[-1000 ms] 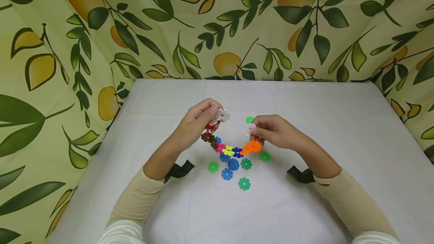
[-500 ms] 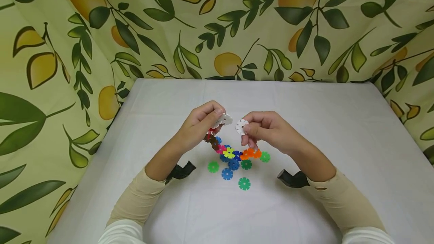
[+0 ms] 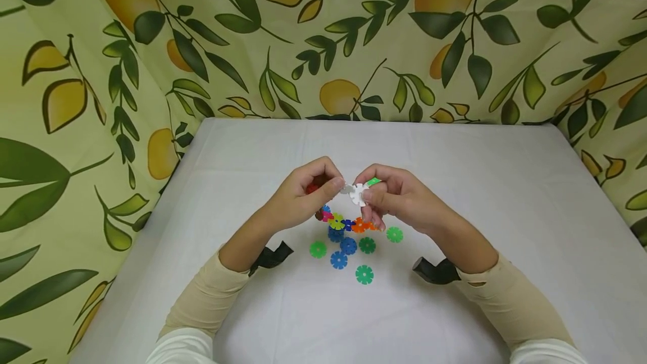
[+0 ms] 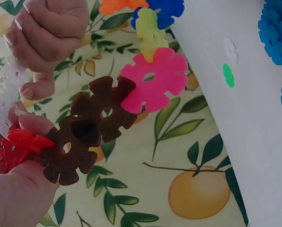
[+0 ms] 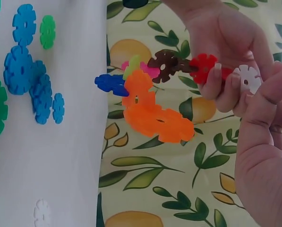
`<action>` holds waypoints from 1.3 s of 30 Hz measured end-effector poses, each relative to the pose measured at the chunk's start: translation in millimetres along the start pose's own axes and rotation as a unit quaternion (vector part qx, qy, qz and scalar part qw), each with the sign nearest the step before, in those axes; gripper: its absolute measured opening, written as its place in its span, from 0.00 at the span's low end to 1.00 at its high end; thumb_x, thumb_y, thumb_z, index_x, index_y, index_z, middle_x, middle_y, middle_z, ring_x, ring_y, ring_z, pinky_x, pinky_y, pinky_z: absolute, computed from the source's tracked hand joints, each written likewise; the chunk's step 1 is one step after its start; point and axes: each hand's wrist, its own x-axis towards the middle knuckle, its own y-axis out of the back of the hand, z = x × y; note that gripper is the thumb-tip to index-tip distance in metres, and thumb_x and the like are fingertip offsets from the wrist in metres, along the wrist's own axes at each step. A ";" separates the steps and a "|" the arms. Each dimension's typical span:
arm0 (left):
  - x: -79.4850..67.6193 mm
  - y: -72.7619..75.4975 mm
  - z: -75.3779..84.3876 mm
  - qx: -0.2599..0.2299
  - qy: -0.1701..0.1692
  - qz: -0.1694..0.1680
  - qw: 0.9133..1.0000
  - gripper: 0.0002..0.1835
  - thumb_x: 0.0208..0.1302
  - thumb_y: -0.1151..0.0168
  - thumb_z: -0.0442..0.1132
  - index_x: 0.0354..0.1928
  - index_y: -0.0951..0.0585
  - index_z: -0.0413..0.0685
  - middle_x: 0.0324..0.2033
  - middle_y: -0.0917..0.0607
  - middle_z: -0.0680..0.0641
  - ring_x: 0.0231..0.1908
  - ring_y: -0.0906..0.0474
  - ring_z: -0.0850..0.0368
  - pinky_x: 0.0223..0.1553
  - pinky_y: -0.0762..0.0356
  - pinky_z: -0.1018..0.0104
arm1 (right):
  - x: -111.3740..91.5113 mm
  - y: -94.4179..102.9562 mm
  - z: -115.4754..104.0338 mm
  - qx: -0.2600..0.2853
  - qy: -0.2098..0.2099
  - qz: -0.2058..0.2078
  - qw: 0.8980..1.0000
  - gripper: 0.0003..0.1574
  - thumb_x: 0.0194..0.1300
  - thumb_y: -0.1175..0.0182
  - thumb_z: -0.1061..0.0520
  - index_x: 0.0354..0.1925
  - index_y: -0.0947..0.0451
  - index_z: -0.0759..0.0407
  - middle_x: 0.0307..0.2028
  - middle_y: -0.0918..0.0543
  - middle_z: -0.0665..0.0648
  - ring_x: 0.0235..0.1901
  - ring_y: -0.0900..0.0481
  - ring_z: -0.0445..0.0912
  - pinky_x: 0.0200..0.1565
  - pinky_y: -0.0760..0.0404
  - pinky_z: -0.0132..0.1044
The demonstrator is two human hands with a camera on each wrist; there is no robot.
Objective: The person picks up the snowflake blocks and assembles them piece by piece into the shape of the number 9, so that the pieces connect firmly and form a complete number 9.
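Note:
Curved between the hands is a chain of slotted snowflake discs: red (image 5: 203, 68), brown (image 4: 67, 151), pink (image 4: 164, 87), yellow (image 3: 336, 221), dark blue (image 5: 111, 85) and orange (image 5: 171, 127). My left hand (image 3: 305, 195) grips its red and white end, fingers curled behind. Between thumb and fingers, my right hand (image 3: 406, 198) pinches a white disc (image 3: 358, 195) right against the white disc at the left fingertips. Whether their slots interlock, I cannot tell. The orange end hangs below the right hand.
Loose discs lie on the white table (image 3: 429, 313): several blue (image 3: 338, 260), dark green (image 3: 364, 274) and light green (image 3: 318, 249). A white disc (image 5: 41, 213) also lies there. Black wrist mounts (image 3: 437, 270) stick inward from both forearms. Leaf-patterned cloth (image 3: 354, 32) hangs behind.
The right hand has moved left with its white disc, to the left hand's white disc. The orange end was let go and hangs free. The left hand has shifted slightly right and down.

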 end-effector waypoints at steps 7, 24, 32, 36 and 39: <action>1.6 -4.4 -2.4 0.011 -0.042 -0.006 0.999 0.02 0.72 0.45 0.28 0.39 0.26 0.40 0.28 0.27 0.49 0.20 0.32 0.52 0.20 0.30 0.64 | -1.9 -1.1 2.2 0.004 0.001 0.003 1.000 0.09 0.74 0.49 0.68 0.50 0.31 0.61 0.24 0.18 0.58 0.20 0.22 0.47 0.25 0.19 0.33; 3.4 -4.9 -4.3 0.056 -0.015 -0.013 0.998 0.11 0.68 0.35 0.34 0.48 0.26 0.44 0.38 0.21 0.51 0.33 0.23 0.56 0.32 0.22 0.65 | 4.7 -3.4 11.0 0.031 0.010 0.016 0.999 0.07 0.77 0.51 0.65 0.51 0.33 0.61 0.24 0.21 0.57 0.21 0.25 0.46 0.27 0.21 0.32; 3.4 -4.1 -4.4 0.122 0.022 -0.020 0.992 0.29 0.57 0.23 0.39 0.58 0.26 0.47 0.35 0.17 0.52 0.33 0.21 0.59 0.33 0.19 0.65 | 8.5 16.0 15.5 -0.019 -0.034 0.015 0.999 0.10 0.80 0.57 0.63 0.52 0.32 0.67 0.27 0.22 0.62 0.23 0.28 0.48 0.25 0.24 0.34; 2.4 -0.9 -1.5 0.135 0.031 -0.008 0.990 0.31 0.54 0.21 0.39 0.59 0.23 0.47 0.34 0.18 0.52 0.33 0.22 0.55 0.31 0.20 0.65 | 13.7 36.3 27.9 -0.165 -0.089 0.045 0.981 0.12 0.78 0.53 0.61 0.49 0.28 0.69 0.29 0.23 0.64 0.22 0.31 0.51 0.23 0.27 0.34; 1.9 0.3 -0.8 0.136 0.025 -0.007 0.990 0.28 0.53 0.20 0.39 0.57 0.19 0.47 0.40 0.17 0.54 0.37 0.21 0.55 0.35 0.18 0.62 | 17.2 47.8 41.1 -0.337 -0.159 0.040 0.927 0.11 0.74 0.47 0.61 0.50 0.24 0.65 0.31 0.22 0.60 0.24 0.29 0.49 0.27 0.26 0.35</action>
